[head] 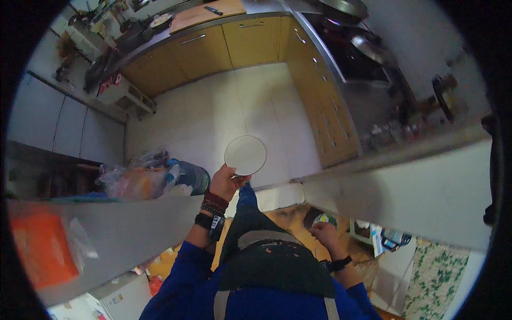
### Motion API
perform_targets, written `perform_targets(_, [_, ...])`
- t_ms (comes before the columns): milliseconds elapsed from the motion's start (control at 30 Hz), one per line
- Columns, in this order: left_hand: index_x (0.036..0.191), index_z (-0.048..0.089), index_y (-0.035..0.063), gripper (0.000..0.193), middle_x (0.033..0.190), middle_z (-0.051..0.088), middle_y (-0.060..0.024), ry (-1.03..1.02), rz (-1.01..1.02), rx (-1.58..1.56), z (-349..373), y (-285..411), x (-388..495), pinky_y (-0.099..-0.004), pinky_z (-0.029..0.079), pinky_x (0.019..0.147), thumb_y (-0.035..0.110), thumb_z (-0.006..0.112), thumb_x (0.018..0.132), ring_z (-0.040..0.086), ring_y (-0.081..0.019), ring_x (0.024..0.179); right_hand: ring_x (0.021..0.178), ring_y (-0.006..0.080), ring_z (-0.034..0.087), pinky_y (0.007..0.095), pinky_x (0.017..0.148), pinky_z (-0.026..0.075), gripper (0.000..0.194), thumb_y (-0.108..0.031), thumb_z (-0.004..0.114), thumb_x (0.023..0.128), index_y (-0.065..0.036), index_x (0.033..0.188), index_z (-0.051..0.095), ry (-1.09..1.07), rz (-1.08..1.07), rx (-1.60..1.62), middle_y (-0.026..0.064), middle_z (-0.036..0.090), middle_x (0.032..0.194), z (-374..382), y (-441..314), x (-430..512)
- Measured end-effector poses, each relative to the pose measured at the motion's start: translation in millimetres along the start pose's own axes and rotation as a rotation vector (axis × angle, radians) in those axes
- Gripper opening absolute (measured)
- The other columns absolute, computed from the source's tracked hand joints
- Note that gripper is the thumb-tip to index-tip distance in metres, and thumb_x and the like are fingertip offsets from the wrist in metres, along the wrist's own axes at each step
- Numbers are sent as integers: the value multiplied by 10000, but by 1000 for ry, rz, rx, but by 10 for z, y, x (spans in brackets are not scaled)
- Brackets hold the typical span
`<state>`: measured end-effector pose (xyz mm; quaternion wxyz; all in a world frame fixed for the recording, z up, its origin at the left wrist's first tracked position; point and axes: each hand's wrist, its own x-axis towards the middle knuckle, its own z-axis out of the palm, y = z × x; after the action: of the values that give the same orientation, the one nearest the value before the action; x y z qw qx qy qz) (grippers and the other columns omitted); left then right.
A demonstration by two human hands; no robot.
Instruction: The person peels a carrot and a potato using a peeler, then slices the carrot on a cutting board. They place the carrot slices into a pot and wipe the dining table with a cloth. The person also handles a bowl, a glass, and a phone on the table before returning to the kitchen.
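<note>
My left hand (226, 182) grips a round, pale plate (245, 155) by its near edge, thumb on the upper face. The plate has a thin dark rim, and nothing lies on it. It is held out in front of my body, above the light tiled floor (192, 116). My right hand (325, 234) hangs low at my right side with its fingers curled, and I see nothing in it. Just beyond that hand, lower down, is a round container (327, 219) with white and green in it; its kind is unclear.
Ahead, a counter with wooden cabinets (252, 44) carries a cutting board (200, 18) and a knife (213, 10). A pan (370, 50) sits on the black cooktop (340, 52) at right. On the left ledge stand plastic bags (140, 180) and a large blue bottle (194, 176).
</note>
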<state>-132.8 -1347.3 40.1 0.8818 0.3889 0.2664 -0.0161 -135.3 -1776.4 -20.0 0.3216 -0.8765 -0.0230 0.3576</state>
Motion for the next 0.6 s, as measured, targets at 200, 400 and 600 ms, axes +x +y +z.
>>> perform_targets(200, [1360, 462, 74, 515, 1181, 645, -149, 61, 72, -15, -451, 1020, 705, -362, 529, 697, 215, 554, 874, 702, -317, 929, 687, 183, 699, 332, 642, 544, 373, -358, 749, 856, 14, 853, 722, -46, 12, -47, 107, 734, 806, -218, -1425, 951])
perform_targets(400, [1372, 458, 55, 506, 1170, 640, -139, 145, 214, -94, -917, 2240, 1218, -330, 541, 689, 193, 520, 890, 703, -296, 931, 750, 217, 721, 334, 604, 557, 322, -275, 697, 912, 41, 974, 681, -35, 16, 210, 127, 717, 862, -468, -2379, 1766])
perform_targets(600, [1260, 552, 45, 423, 1087, 679, -121, 237, 312, -203, -1448, 3171, 1662, -364, 539, 690, 275, 585, 907, 700, -290, 868, 753, 227, 718, 330, 617, 553, 272, -225, 642, 949, 34, 1021, 682, -148, 64, 234, 129, 722, 921, -403, -2850, 2295])
